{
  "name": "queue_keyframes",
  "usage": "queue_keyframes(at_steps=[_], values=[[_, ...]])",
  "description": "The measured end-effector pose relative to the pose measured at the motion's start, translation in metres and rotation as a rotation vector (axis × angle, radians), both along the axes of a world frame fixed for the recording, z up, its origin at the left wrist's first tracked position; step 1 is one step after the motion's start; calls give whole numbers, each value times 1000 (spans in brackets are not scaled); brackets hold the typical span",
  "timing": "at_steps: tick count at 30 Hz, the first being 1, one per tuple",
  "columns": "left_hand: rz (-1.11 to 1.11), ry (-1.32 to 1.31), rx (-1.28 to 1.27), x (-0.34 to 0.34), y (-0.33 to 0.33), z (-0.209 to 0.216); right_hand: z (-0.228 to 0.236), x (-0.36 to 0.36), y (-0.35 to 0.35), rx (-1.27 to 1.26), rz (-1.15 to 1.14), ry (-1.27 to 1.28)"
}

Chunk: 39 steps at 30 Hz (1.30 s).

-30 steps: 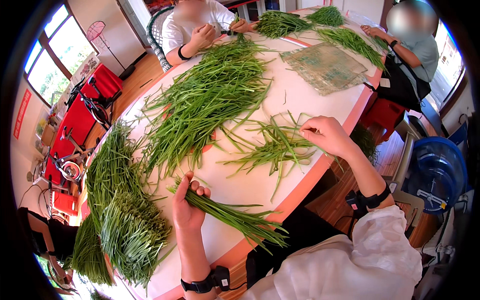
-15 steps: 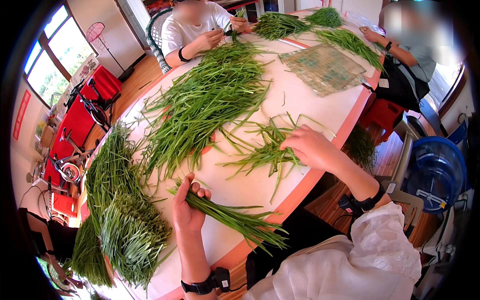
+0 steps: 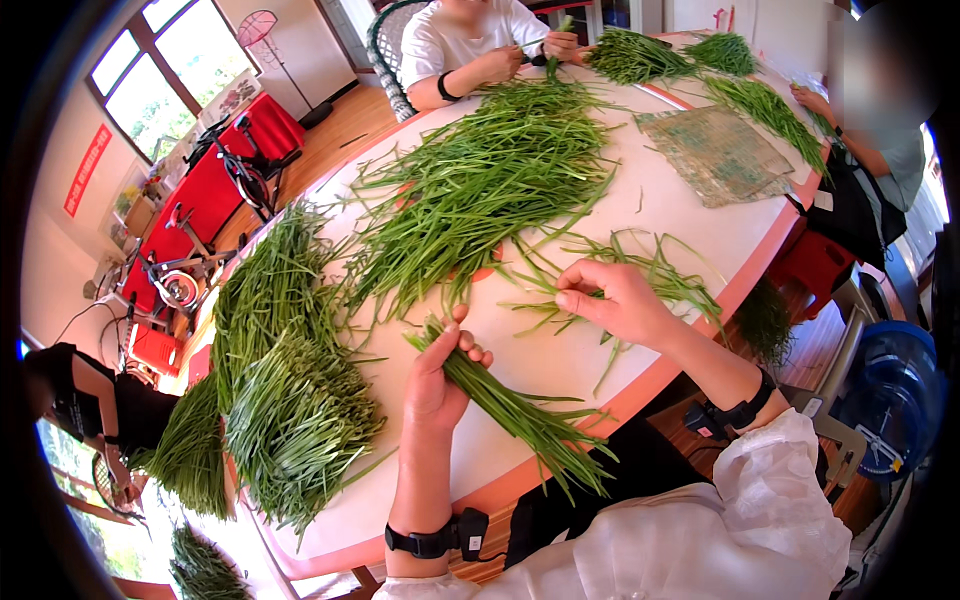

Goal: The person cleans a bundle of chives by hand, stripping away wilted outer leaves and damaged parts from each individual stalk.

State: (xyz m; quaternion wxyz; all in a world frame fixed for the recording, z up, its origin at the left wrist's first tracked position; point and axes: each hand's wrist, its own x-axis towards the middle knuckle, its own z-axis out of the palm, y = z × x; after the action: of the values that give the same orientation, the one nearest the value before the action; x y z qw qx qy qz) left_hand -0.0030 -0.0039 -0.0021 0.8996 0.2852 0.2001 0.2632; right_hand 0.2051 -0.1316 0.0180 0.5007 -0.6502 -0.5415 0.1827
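My left hand point(image 3: 437, 388) is closed around the pale ends of a bundle of garlic chives point(image 3: 530, 418), whose green leaves hang to the right over the table's near edge. To its right, my right hand point(image 3: 625, 305) is held above the table with thumb and forefinger pinched together. Whatever lies between those fingertips is too small to make out. Loose chives point(image 3: 668, 268) are scattered behind and beneath that hand. Beyond both hands spreads a large heap of chives point(image 3: 480, 185). A stacked pile of chives point(image 3: 295, 430) lies left of my left forearm.
Across the white table point(image 3: 510, 345), a person point(image 3: 470, 50) in white handles chives. Another person point(image 3: 880, 150) sits at the far right. A patterned greenish cloth point(image 3: 715, 155) lies at the right. A blue tub point(image 3: 890, 395) stands beside me. Further left appears a person in black point(image 3: 90, 400).
The view has swung left, so the scene sits further right. My right hand has moved left from the loose chives toward my left hand. My left hand keeps its hold on the bundle.
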Motion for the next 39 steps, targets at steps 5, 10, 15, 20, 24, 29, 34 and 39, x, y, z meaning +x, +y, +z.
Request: queue_keyframes(at_steps=[5, 10, 15, 20, 24, 29, 34, 39], values=[[5, 13, 29, -4, -4, 4, 16, -44, 39, -193, 238, 184], [36, 20, 47, -4, -1, 1, 11, -52, 45, -249, 361, 247], [174, 52, 2, -7, 4, -3, 5, -31, 36, -437, 558, 440], [78, -57, 3, -5, 7, -1, 12, 4, 0, -580, 559, 388], [50, -135, 0, -4, 10, -1, 14, 24, -31, -616, 508, 396], [115, -106, -104, -5, 5, 6, 16, 50, -57, -557, 212, 221], [45, -110, -87, -3, 6, 2, 10, 53, -19, -228, 5, -493], [52, -80, -78, -7, 9, 2, -2, 24, 15, -325, 57, -816]])
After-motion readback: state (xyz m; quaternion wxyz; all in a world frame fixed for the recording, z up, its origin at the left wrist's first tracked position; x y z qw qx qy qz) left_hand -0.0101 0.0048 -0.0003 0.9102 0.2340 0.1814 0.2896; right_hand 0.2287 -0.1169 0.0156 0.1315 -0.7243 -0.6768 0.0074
